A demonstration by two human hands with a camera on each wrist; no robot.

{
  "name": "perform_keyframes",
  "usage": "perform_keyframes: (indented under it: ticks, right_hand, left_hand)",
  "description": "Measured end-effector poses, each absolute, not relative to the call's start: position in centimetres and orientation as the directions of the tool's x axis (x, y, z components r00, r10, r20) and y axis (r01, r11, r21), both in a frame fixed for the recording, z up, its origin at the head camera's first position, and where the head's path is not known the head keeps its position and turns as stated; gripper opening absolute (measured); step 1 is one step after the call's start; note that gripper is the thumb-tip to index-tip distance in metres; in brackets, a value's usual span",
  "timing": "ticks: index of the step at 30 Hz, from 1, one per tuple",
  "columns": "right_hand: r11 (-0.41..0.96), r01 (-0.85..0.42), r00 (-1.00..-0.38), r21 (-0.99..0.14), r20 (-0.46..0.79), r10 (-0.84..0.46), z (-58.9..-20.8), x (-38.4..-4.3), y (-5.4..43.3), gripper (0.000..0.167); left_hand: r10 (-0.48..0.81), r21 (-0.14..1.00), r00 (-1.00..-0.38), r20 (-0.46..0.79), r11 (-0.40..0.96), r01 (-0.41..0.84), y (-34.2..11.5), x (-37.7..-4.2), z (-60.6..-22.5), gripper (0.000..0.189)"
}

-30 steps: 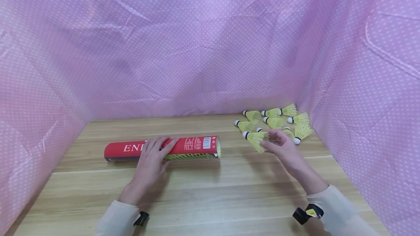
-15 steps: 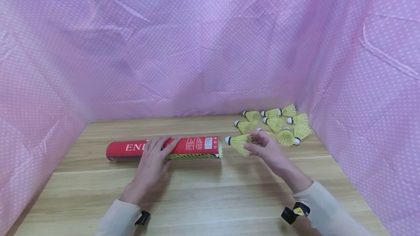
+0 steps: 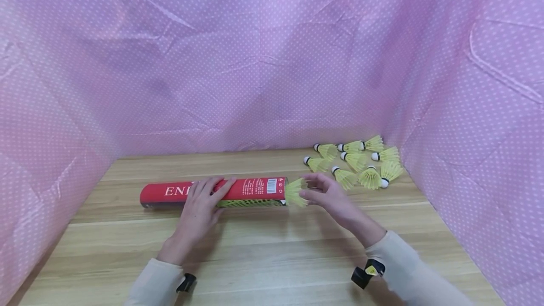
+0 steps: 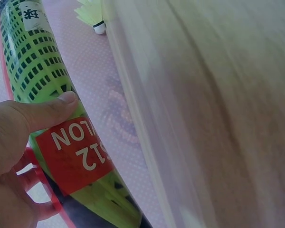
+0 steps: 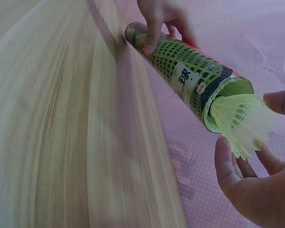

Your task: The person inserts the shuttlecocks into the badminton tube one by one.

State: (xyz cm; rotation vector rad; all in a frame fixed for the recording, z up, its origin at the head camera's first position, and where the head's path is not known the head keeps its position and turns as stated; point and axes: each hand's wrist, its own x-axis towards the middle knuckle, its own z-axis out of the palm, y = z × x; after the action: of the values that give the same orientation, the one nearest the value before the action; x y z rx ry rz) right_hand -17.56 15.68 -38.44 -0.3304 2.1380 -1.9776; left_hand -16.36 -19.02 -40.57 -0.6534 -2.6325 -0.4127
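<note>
A red shuttlecock tube (image 3: 259,185) lies on its side above the wooden table, its mouth facing right. My left hand (image 3: 200,211) grips it around the middle; in the left wrist view the thumb presses the clear side panel, where nested yellow shuttlecocks (image 4: 40,61) show through. At the mouth, my right hand (image 3: 333,199) holds a yellow shuttlecock (image 5: 244,118) by the wide end of its skirt. The right wrist view shows its narrow end inside the tube mouth, head hidden, with the skirt still outside between the curved fingers and thumb.
Several yellow shuttlecocks with white heads (image 3: 353,160) lie loosely grouped at the back right of the wooden table (image 3: 263,259). Pink dotted cloth (image 3: 259,60) hangs behind and along both sides.
My right hand has carried the shuttlecock leftward from the group to the tube, and its head has entered the mouth. The left hand and tube have shifted very slightly right.
</note>
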Motion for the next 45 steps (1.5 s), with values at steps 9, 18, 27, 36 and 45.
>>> perform_keyframes:
  ticks: [9,18,27,36,45]
  right_hand:
    - [0.098,-0.063,-0.953,-0.993,0.031,-0.301,-39.1,-18.2,15.6,0.049]
    - [0.086,-0.117,-0.931,-0.989,0.079,-0.356,-39.3,-18.3,15.6,0.052]
    - [0.1,-0.122,-0.926,-0.987,0.077,-0.369,-39.3,-18.3,15.1,0.053]
    - [0.096,-0.121,-0.929,-0.988,0.079,-0.362,-39.4,-18.3,14.7,0.052]
    - [0.082,-0.14,-0.911,-0.987,0.096,-0.401,-39.6,-18.4,15.0,0.054]
  left_hand:
    - [0.38,0.185,-0.817,0.433,0.85,0.493,-19.1,-16.3,-40.8,0.102]
    - [0.364,0.202,-0.832,0.418,0.856,0.476,-19.0,-16.2,-40.7,0.103]
    - [0.372,0.193,-0.828,0.42,0.855,0.482,-18.9,-16.2,-40.7,0.103]
    - [0.366,0.198,-0.831,0.42,0.856,0.477,-18.7,-16.2,-40.8,0.101]
    - [0.368,0.189,-0.832,0.415,0.86,0.474,-18.8,-16.2,-40.8,0.1]
